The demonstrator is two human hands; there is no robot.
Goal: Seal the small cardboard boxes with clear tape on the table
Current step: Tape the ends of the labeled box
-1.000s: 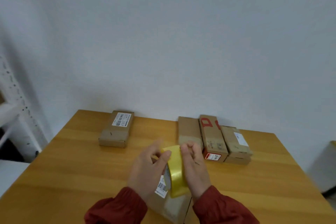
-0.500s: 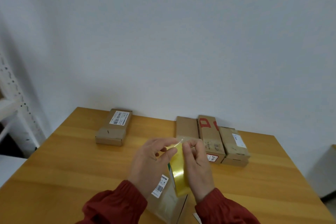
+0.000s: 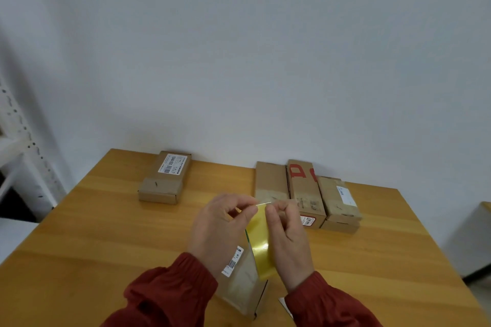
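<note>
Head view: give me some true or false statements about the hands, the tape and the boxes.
1. Both the left hand and the right hand hold the tape. True.
2. The tape is blue. False: it is yellow.
3. The far-left box has no label. False: a white label sits on its top.
4. Three boxes lie side by side at the far right of the table. True.

Wooden table (image 3: 106,233) bearing cardboard boxes (image 3: 164,180)
</note>
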